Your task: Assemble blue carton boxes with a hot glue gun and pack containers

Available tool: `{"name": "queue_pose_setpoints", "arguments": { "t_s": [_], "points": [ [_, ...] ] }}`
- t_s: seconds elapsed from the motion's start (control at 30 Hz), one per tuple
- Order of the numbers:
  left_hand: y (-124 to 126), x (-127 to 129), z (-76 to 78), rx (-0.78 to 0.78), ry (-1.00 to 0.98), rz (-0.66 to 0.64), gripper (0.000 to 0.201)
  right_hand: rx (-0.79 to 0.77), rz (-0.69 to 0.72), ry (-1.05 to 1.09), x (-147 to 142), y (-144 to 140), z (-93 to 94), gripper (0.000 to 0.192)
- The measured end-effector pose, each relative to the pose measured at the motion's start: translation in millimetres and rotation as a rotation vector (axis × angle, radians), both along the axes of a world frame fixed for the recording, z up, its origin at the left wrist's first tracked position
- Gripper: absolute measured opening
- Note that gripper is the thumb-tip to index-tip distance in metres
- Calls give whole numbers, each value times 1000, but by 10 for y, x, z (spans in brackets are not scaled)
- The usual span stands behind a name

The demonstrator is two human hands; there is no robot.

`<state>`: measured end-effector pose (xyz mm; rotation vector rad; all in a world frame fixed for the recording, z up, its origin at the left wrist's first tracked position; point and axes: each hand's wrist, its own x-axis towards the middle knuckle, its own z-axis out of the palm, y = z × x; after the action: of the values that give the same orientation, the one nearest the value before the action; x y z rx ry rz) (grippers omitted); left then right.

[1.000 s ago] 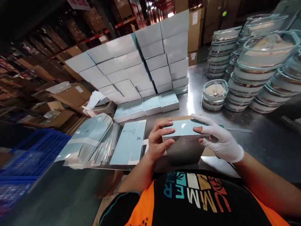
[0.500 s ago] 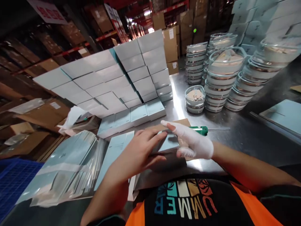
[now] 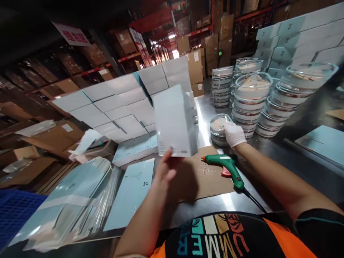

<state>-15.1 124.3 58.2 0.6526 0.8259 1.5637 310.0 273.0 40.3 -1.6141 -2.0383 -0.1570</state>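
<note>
Warehouse racking rises behind a steel bench [image 3: 271, 154]. Flat blue sleeves [image 3: 80, 193] crowd its left edge. The left hand [image 3: 168, 168] grips a pale blue box [image 3: 174, 122] by its bottom edge, raised upright above brown cardboard [image 3: 204, 179]. A green glue gun [image 3: 228, 166] lies beside. The gloved right hand [image 3: 233, 134] closes on a glass dish [image 3: 219, 126], near stacked dishes [image 3: 252, 104].

Dim warehouse — table glare, edges warped, motion-blurred.
</note>
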Motion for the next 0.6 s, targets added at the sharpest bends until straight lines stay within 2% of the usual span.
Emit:
{"name": "queue_pose_setpoints", "arguments": {
  "t_s": [0.1, 0.17, 0.23, 0.3, 0.4, 0.47, 0.53, 0.6],
  "points": [
    [333, 516, -55, -86, -180, -245, 36, 53, -32, 48, -17, -196, 49, 28],
    [560, 805, -50, -149, -214, -392, 34, 95, -67, 96, 9, -336, 107, 25],
    [726, 1011, -53, -190, -196, -472, 35, 138, -111, 155, 75, -486, 179, 22],
    [791, 1133, -83, -201, -168, -507, 39, 181, -163, 229, 171, -635, 264, 20],
    [706, 1166, -150, -164, -149, -518, 51, 237, -228, 345, 325, -818, 428, 18],
    [578, 1077, -176, -113, -140, -479, 57, 272, -245, 408, 415, -908, 570, 19],
    [432, 886, -178, -69, -126, -409, 65, 338, -262, 491, 495, -990, 743, 21],
    [276, 607, -172, -9, -44, -289, 82, 492, -254, 623, 566, -1087, 941, 23]
  ]
}}
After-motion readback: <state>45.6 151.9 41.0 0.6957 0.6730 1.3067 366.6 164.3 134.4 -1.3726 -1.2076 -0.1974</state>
